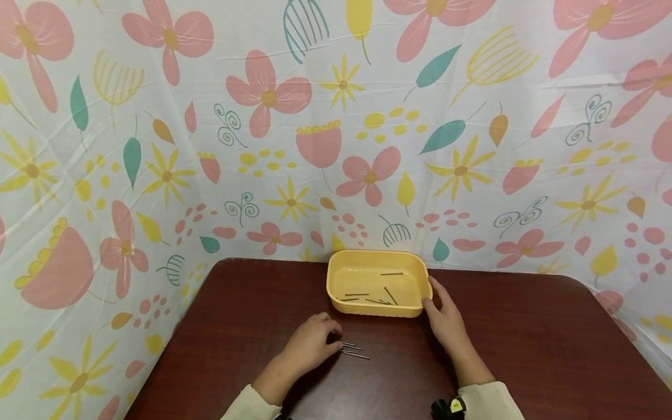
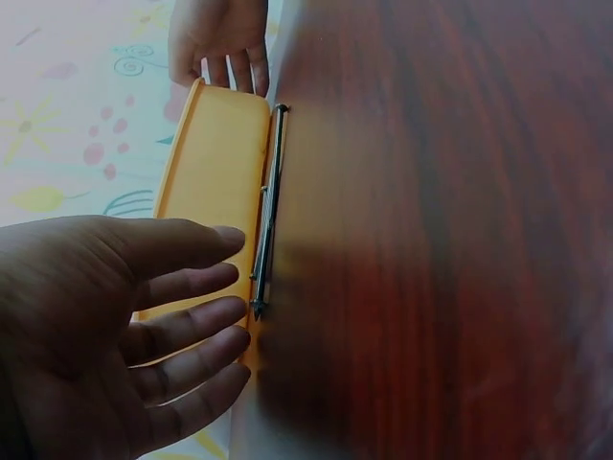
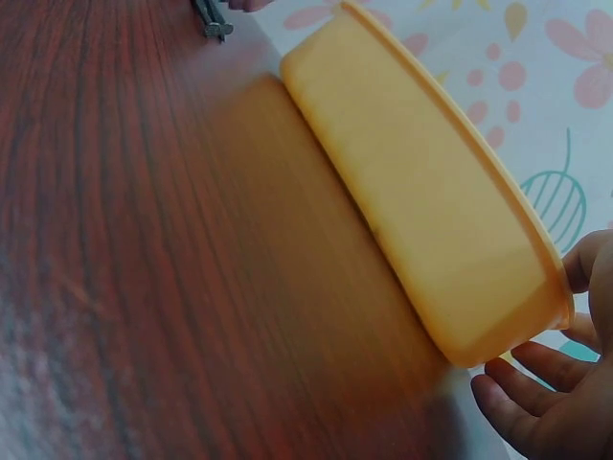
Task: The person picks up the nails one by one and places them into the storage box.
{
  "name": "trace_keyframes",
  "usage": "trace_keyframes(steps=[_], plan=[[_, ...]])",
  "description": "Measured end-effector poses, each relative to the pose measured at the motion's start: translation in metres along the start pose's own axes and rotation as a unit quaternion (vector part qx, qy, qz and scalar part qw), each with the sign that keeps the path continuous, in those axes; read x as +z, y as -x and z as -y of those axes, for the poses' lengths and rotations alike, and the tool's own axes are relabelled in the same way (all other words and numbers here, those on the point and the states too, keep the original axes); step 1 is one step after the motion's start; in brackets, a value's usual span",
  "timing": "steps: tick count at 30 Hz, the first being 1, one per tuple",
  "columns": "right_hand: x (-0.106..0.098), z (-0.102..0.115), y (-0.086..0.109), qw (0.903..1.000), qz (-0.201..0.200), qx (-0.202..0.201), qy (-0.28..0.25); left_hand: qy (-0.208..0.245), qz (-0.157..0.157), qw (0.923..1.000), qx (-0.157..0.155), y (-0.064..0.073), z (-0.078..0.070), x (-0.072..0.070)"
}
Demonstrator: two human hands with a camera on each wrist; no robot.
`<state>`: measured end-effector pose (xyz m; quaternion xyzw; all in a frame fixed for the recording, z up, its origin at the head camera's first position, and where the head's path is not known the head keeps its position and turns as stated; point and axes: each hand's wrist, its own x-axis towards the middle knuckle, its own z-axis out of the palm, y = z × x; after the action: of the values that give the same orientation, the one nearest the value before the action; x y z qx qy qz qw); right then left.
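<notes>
My left hand (image 1: 312,344) hovers low over the table, just left of several metal nails (image 1: 358,355). In the left wrist view its thumb and fingers stand apart, fingertips close by the pointed end of the nails (image 2: 273,196). Behind them is a yellow plastic tray (image 1: 378,311), with several nails (image 1: 391,296) lying scattered on its floor. My right hand (image 1: 446,321) grips the tray at its right end, near the front corner. From the right wrist, the fingers (image 3: 536,379) curl about the tray's end wall (image 3: 421,192).
The dark red-brown wooden table (image 1: 236,326) has a glossy grain. A flower-print cloth (image 1: 315,175) hangs behind and along the left side, right at the table's back edge. The tray stands close against that cloth.
</notes>
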<state>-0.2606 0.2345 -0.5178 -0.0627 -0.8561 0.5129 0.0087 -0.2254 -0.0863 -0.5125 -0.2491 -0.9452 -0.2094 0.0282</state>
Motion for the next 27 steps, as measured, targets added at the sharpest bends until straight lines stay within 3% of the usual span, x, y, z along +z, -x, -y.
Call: trace_keyframes(steps=[4,19,27], plan=[[0.0002,-0.0001,0.0002,1.0000,0.000,-0.001,0.000,-0.003,0.014,0.9999,-0.004,0.0012,-0.0009,0.0004],[0.0005,0.0015,0.0005,1.0000,-0.003,-0.002,-0.006,-0.018,-0.014,0.9997,0.012,0.0023,0.0043,0.0030],[0.0000,0.0008,0.0006,1.0000,-0.004,-0.002,-0.003,-0.009,-0.020,0.9997,0.004,0.0021,0.0044,0.0048]])
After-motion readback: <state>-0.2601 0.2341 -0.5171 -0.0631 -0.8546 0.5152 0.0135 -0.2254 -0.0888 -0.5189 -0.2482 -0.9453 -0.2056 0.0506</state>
